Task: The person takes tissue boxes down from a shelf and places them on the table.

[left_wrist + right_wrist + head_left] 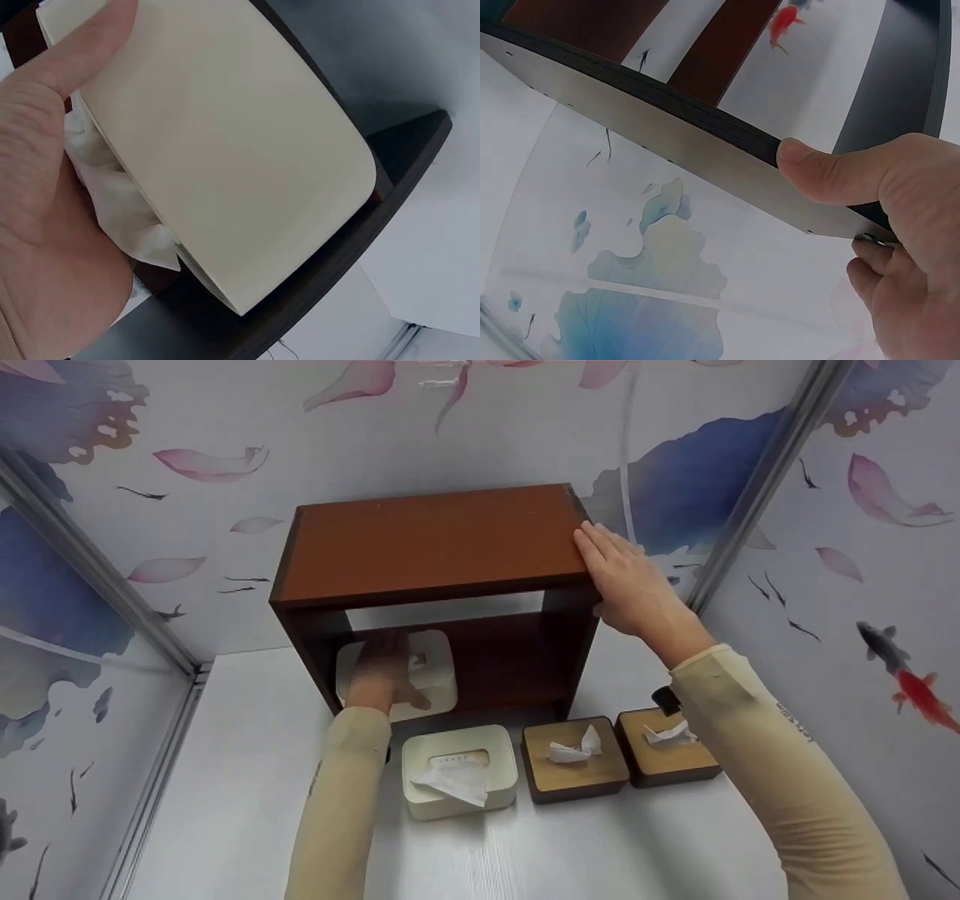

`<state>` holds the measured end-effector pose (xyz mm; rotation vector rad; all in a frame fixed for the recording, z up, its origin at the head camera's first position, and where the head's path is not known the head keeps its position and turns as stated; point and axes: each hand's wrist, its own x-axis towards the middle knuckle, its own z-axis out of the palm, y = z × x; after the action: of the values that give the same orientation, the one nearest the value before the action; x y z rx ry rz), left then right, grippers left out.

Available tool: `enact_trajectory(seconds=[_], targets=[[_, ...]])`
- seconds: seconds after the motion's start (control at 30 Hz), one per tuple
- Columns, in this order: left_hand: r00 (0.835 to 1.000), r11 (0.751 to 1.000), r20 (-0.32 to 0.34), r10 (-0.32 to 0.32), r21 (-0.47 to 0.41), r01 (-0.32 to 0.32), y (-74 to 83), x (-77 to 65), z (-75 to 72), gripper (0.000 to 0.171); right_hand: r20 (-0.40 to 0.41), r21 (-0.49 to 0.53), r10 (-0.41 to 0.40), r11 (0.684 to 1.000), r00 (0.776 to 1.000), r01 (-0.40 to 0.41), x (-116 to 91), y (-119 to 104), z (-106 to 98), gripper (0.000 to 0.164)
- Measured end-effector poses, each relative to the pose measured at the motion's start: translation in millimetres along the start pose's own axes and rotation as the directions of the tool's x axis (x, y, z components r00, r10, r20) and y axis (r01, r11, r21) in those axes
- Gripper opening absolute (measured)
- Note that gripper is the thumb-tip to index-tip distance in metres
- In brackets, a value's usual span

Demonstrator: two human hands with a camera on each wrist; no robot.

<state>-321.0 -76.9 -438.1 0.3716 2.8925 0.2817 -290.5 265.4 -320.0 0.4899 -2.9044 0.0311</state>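
My left hand (382, 671) reaches inside a brown wooden shelf (435, 540) and grips a cream tissue box (439, 660) at the left end. In the left wrist view the thumb (90, 45) lies across the box's pale face, and a crumpled tissue (127, 202) pokes out beside the palm. The other fingers are hidden there. My right hand (630, 577) holds the shelf at its upper right corner, fingers laid on the top. In the right wrist view its thumb (817, 169) presses the dark front edge of the panel.
In front of the shelf stand a second cream tissue box (420, 806) and two wood-topped tissue boxes (540, 742), the farther box (675, 761) partly behind the right sleeve. All are on a white table (232, 780). Patterned wall panels (480, 442) enclose the back and sides.
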Motion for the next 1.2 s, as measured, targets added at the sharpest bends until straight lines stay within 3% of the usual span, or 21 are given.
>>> enact_trajectory(seconds=[0.47, 0.83, 1.2], targets=[[0.996, 0.990, 0.005, 0.093, 0.108, -0.093, -0.4, -6.0, 4.0, 0.125, 0.004, 0.038, 0.015, 0.999, 1.000, -0.015, 2, 1, 1, 0.101], [0.994, 0.986, -0.004, 0.107, 0.132, -0.106, -8.1, -7.0, 7.0, 0.122, 0.002, 0.010, -0.003, 1.000, 1.000, 0.003, 2, 0, 1, 0.103], [0.980, 0.958, -0.072, 0.187, 0.233, -0.166, -6.6, -16.7, 9.1, 0.121, -0.004, -0.007, -0.012, 1.000, 1.000, 0.011, 1, 1, 1, 0.102]])
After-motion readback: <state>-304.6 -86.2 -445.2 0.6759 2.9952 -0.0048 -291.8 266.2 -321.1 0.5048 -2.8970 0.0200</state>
